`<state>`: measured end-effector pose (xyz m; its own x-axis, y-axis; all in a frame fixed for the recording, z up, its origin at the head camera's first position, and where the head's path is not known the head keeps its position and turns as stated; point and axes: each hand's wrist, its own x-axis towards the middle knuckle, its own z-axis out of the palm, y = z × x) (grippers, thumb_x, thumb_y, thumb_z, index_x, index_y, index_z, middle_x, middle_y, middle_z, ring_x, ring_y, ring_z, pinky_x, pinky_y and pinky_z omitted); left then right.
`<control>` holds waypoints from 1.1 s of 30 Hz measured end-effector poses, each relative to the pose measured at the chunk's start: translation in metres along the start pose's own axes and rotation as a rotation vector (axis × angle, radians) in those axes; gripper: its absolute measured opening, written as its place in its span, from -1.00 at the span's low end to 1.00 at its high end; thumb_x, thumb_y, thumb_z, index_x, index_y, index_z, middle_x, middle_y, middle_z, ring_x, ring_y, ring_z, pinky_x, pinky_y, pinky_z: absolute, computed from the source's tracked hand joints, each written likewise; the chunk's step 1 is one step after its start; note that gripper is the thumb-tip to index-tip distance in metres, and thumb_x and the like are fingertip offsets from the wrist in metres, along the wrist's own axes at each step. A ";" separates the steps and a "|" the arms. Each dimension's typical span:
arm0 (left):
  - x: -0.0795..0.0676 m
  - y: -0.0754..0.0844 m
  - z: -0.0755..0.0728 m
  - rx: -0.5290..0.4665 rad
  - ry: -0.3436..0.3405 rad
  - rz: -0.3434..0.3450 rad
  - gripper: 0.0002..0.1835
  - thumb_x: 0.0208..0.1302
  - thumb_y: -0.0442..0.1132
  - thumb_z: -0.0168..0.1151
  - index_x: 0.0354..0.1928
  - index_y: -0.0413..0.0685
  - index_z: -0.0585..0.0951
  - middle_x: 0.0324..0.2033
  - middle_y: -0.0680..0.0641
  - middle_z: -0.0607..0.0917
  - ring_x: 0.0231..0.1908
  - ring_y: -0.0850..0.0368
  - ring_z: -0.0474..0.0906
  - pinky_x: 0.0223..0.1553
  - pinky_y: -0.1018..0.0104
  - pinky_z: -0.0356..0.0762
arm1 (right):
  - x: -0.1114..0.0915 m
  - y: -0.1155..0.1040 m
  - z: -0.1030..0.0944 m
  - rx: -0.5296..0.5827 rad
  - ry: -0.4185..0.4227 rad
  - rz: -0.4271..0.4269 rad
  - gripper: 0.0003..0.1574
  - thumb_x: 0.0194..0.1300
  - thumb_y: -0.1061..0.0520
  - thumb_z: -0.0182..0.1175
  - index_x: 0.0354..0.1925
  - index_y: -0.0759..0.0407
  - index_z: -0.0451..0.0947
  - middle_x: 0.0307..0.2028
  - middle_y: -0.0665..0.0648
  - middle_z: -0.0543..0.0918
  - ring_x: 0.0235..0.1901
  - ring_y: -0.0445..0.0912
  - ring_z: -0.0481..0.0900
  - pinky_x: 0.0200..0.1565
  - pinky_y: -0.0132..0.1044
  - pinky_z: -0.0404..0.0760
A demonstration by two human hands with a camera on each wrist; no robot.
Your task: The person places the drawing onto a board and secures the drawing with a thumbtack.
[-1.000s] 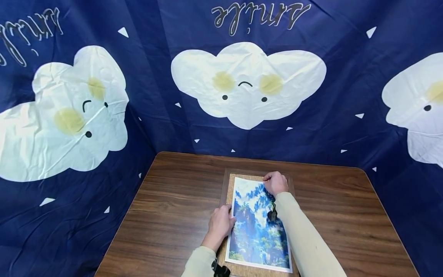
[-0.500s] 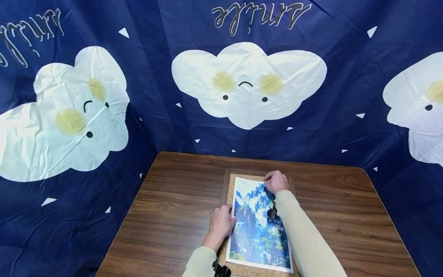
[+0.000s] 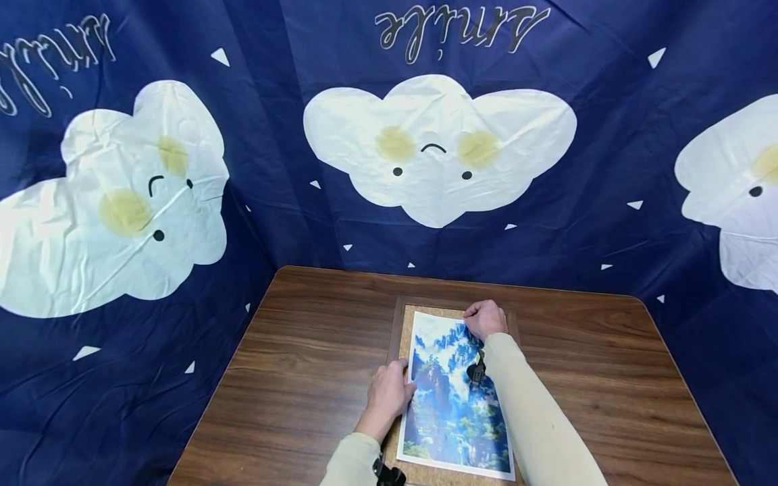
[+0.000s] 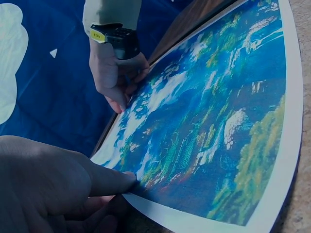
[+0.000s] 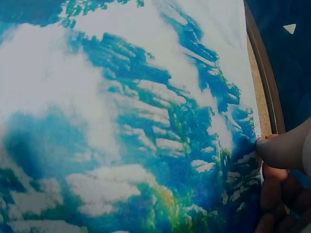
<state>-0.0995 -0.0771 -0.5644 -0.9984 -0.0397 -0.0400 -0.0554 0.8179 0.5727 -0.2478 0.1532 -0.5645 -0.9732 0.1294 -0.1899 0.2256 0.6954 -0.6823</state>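
Note:
A printed landscape picture (image 3: 446, 398) with a white border lies over a wood-framed corkboard (image 3: 406, 331). My left hand (image 3: 387, 390) is at the picture's left edge. In the left wrist view its thumb (image 4: 114, 180) lies on the white border, with the other fingers curled lower, partly hidden. My right hand (image 3: 485, 320) pinches near the top right corner of the picture. The right wrist view shows that thumb (image 5: 279, 149) at the paper's edge, curled fingers below it. A tiny pink speck shows at the thumb's tip; I cannot tell what it is.
The corkboard rests on a brown wooden table (image 3: 292, 378). Behind and beside the table hangs a dark blue curtain (image 3: 261, 135) printed with white clouds. Dark wrist devices (image 3: 389, 474) are strapped on both wrists. The right sleeve (image 3: 541, 412) covers part of the picture's right side.
Both hands keep their places on the picture. The right wrist has turned very slightly, and the whole head view has shifted a little.

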 end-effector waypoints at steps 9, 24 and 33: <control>-0.001 -0.001 -0.002 0.006 0.003 0.006 -0.51 0.18 -0.23 0.58 0.16 -0.18 0.72 -0.22 -0.19 0.79 -0.20 -0.22 0.72 -0.22 -0.08 0.64 | -0.004 -0.007 -0.005 0.029 -0.044 0.048 -0.91 0.28 0.20 0.37 -0.32 0.10 0.82 -0.12 0.17 0.78 -0.16 0.11 0.61 -0.04 0.04 0.63; -0.002 -0.002 -0.001 -0.009 -0.012 -0.012 -0.51 0.19 -0.23 0.57 0.16 -0.16 0.72 -0.18 -0.20 0.79 -0.14 -0.21 0.71 -0.22 -0.09 0.64 | -0.003 -0.010 -0.007 0.024 -0.074 0.089 -0.90 0.29 0.17 0.35 -0.33 0.09 0.81 -0.04 0.21 0.77 -0.15 0.12 0.61 -0.12 -0.04 0.61; -0.001 -0.003 0.000 -0.022 0.003 0.002 -0.52 0.16 -0.25 0.58 0.14 -0.18 0.73 -0.18 -0.21 0.80 -0.17 -0.19 0.73 -0.23 -0.05 0.66 | -0.008 0.000 -0.002 0.059 -0.036 0.007 -0.91 0.36 0.18 0.39 -0.24 0.14 0.82 -0.08 0.22 0.78 -0.08 0.15 0.65 0.05 0.13 0.64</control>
<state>-0.0987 -0.0796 -0.5665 -0.9985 -0.0401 -0.0364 -0.0539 0.8054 0.5902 -0.2401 0.1537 -0.5619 -0.9697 0.1075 -0.2192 0.2353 0.6513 -0.7214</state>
